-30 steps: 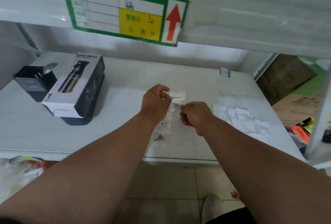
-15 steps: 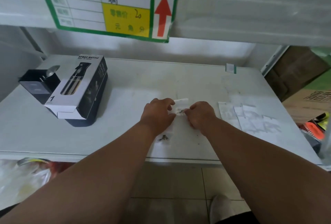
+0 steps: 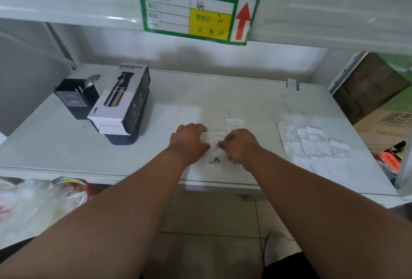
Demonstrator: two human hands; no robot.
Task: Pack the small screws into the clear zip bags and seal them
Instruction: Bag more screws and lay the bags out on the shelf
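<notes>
At the far left of the white shelf (image 3: 55,145) stands a small black box (image 3: 77,100) with a spoon in it, and just right of it a spray bottle carton (image 3: 124,102) lies propped on a dark container.

At shelf centre, the left hand (image 3: 188,141) rests palm down, fingers curled onto the left edge of a clear zip bag (image 3: 215,139) lying flat on the shelf. The right hand (image 3: 240,145) is at the bag's right edge, fingertips drawn together in a narrow pinch. What exactly they pinch cannot be told. A few loose screws (image 3: 214,160) lie just nearer than the bag, between the wrists. A second small bag (image 3: 234,123) lies just beyond the right hand. Further right, a spread of empty bags (image 3: 312,145) overlaps on the shelf.

Risks, as judged from this position:
- The loose screws lie near the front edge of the shelf. A sweep of either wrist could knock them to the floor.
- If the zip strip is pressed with a screw lodged in it, the seal will probably stay partly open.

Change from one second ago: the bag was then held raised between both hands. It has since been lowered flat to the shelf, and both hands have come down with it.
</notes>
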